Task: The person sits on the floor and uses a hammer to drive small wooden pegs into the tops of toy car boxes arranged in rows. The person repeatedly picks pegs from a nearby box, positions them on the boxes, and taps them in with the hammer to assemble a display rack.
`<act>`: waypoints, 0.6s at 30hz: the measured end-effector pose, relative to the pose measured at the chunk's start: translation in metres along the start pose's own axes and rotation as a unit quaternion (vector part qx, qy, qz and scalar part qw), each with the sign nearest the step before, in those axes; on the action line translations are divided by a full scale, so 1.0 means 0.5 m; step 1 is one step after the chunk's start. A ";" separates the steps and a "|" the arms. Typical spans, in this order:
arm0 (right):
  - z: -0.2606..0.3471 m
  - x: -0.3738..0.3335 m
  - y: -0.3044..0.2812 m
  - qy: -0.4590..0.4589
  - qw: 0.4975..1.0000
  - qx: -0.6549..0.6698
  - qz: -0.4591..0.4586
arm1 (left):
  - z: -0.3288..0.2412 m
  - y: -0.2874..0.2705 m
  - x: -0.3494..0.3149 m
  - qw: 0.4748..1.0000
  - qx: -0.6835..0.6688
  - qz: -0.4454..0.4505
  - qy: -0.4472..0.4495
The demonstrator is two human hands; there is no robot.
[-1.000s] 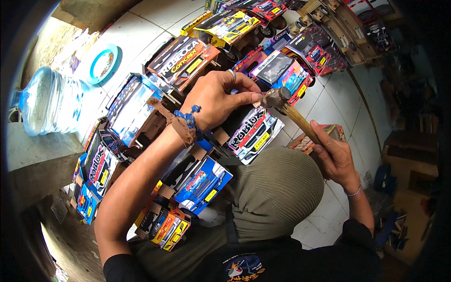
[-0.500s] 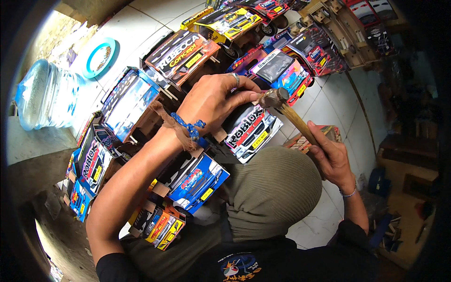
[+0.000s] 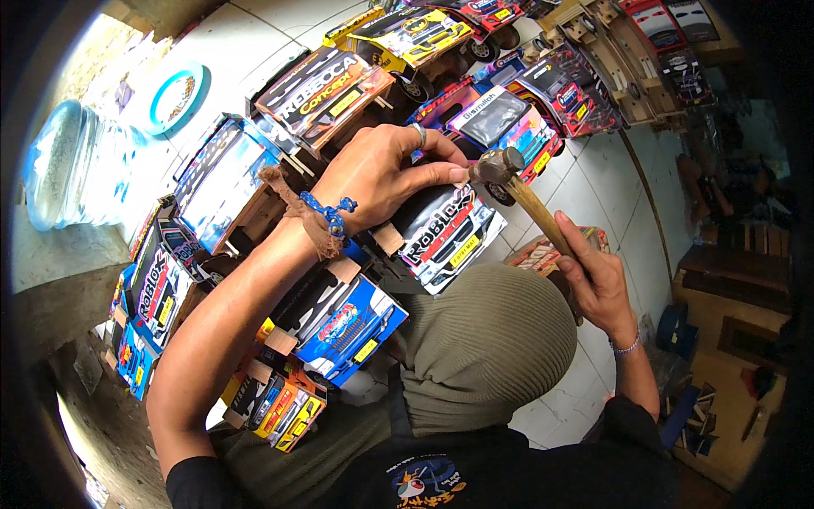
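Note:
My right hand [image 3: 600, 280] grips the wooden handle of a hammer [image 3: 534, 208]. The hammer's metal head is right beside the fingertips of my left hand [image 3: 381, 174]. Thumb and fingers of that left hand are pinched together at the upper edge of a toy truck [image 3: 454, 231] with a black, white and pink printed front. What they pinch is too small or hidden to make out. A ring and a blue cord with brown cloth are on my left hand and wrist. Below the toy truck, olive ribbed cloth [image 3: 487, 348] covers a rounded shape, probably my knee.
Several printed toy trucks surround my hands, including a blue one [image 3: 348, 327], an orange one [image 3: 284, 411] and a colourful one [image 3: 500, 127]. Bare wooden truck bodies [image 3: 606, 59] lie at the far right. A turquoise-rimmed bowl [image 3: 197, 97] and a clear plastic-wrapped bundle [image 3: 80, 170] stand left.
The view has shifted slightly. The hammer head sits a little higher beside my left fingertips. Both hands keep their grips.

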State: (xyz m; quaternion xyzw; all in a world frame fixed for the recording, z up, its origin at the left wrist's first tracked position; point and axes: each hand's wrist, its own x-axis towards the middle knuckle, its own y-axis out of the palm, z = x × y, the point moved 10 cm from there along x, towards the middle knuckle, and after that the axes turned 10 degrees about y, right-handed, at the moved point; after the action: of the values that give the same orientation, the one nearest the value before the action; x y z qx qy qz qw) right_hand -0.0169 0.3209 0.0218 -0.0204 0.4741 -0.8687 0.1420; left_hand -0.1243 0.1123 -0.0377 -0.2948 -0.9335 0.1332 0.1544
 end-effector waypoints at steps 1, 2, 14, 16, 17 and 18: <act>0.001 0.001 0.000 -0.001 1.000 0.003 -0.001 | -0.002 0.000 0.000 1.000 -0.002 -0.002 0.005; 0.000 0.001 0.001 0.002 1.000 0.010 0.002 | -0.004 0.000 0.000 1.000 -0.001 -0.004 0.011; -0.003 0.005 0.010 0.004 1.000 0.007 0.010 | -0.001 -0.003 0.002 1.000 0.001 -0.018 0.025; 0.001 0.006 0.011 -0.005 1.000 0.007 0.005 | 0.000 -0.002 0.001 0.999 -0.002 -0.019 0.026; 0.001 0.007 0.013 -0.007 1.000 0.006 0.003 | -0.001 -0.004 0.001 0.999 0.009 -0.021 0.030; 0.002 0.007 0.013 -0.009 1.000 0.008 0.003 | 0.000 -0.003 0.001 0.999 -0.001 -0.020 0.029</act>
State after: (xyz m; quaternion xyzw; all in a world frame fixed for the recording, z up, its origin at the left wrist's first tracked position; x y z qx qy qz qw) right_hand -0.0188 0.3156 0.0167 -0.0257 0.4662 -0.8717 0.1488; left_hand -0.1255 0.1112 -0.0373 -0.2800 -0.9346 0.1202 0.1835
